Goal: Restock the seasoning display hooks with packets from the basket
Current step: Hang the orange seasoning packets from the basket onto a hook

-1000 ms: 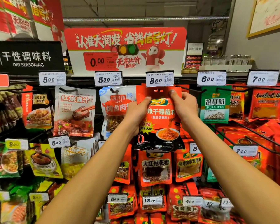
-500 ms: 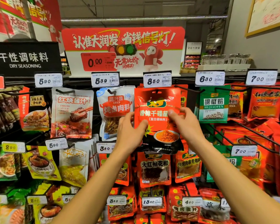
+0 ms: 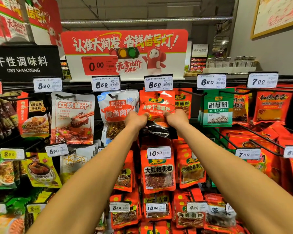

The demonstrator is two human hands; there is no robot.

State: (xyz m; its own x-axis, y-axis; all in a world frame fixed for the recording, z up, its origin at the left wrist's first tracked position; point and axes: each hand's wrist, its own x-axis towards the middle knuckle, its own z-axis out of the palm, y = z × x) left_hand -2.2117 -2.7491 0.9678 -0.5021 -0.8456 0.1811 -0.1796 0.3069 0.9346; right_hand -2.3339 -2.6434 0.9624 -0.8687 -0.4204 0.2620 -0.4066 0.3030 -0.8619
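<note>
A red and black seasoning packet (image 3: 156, 102) hangs by its top hole on the hook under the 8.50 price tag (image 3: 158, 83). My left hand (image 3: 136, 119) grips the packet's left side at mid height. My right hand (image 3: 176, 118) grips its right side at the same height. The packet's black lower part bends forward below my hands. More packets of the same kind hang behind it. No basket is in view.
White packets (image 3: 116, 114) hang on the hook to the left, green pepper packets (image 3: 217, 109) to the right. Long bare hook prongs (image 3: 254, 137) with price tags stick out at the right. Lower rows hold several red packets (image 3: 158, 173). A promo sign (image 3: 125, 53) tops the rack.
My hands slid from the packet's top corners down to its middle. The packet went back along the hook and now hangs under the 8.50 tag.
</note>
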